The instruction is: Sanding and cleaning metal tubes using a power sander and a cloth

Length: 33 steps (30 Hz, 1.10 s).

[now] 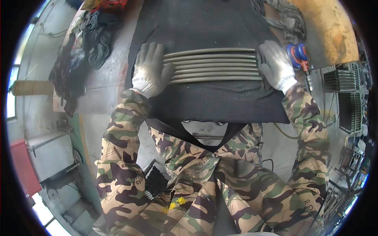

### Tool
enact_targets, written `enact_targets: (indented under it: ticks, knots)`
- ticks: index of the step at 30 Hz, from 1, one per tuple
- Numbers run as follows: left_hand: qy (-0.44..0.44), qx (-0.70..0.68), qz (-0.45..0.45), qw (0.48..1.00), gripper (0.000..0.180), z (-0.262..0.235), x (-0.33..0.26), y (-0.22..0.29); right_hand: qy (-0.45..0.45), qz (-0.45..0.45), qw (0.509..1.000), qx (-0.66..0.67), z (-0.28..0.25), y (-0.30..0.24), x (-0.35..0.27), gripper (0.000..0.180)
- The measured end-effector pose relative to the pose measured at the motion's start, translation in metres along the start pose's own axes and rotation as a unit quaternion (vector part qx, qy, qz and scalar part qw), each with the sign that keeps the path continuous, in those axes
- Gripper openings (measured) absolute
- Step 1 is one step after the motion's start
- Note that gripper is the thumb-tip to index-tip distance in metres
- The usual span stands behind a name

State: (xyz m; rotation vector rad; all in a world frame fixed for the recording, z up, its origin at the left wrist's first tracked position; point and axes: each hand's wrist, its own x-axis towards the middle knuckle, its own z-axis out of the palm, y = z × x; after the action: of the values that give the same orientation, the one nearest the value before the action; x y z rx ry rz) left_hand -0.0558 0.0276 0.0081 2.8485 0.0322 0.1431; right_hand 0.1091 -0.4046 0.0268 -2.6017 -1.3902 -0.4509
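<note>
the ends of the metal rods point(214, 65) are hidden under both gloves. the rods are laid side by side in the upper middle, on a dark mat point(204, 23). the left hand point(149, 69) is pressed flat on one end, the right hand point(275, 65) on the other, fingers spread. a blue tool point(296, 53) is half hidden at upper right. dark rags point(82, 47) are piled on the grey bench point(104, 76) at upper left.

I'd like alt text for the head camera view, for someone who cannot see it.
Two white-gloved hands, left hand and right hand, press on either end of a row of metal tubes lying side by side on a dark mat. A blue power tool sits just right.
</note>
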Motion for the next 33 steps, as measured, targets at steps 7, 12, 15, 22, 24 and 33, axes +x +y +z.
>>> enact_targets:
  ticks: [7, 12, 15, 22, 24, 33]
  knots:
    - [-0.007, -0.044, 0.082, 0.996, 0.091, -0.003, -0.016, -0.008, 0.033, 0.139, 0.989, 0.035, 0.024, 0.013, 0.001, 0.047]
    - [-0.009, -0.044, 0.106, 0.993, 0.095, 0.010, -0.025, -0.015, -0.053, 0.104, 0.990, 0.076, 0.027, 0.035, 0.005, 0.030]
    - [-0.002, -0.051, 0.109, 0.993, 0.093, 0.018, -0.028, -0.020, -0.088, 0.097, 0.985, 0.115, 0.022, 0.047, 0.006, 0.033]
    - [0.030, -0.036, 0.124, 0.991, 0.086, 0.014, -0.031, -0.017, 0.059, -0.004, 0.998, 0.030, -0.008, -0.007, 0.026, 0.052]
    - [0.001, -0.057, 0.101, 0.993, 0.088, 0.013, -0.032, -0.020, 0.014, -0.013, 0.993, 0.120, -0.008, -0.028, 0.028, 0.054]
    - [-0.143, -0.084, 0.003, 0.986, 0.093, -0.017, -0.020, -0.018, -0.247, 0.010, 0.964, 0.099, 0.002, -0.059, 0.042, 0.103]
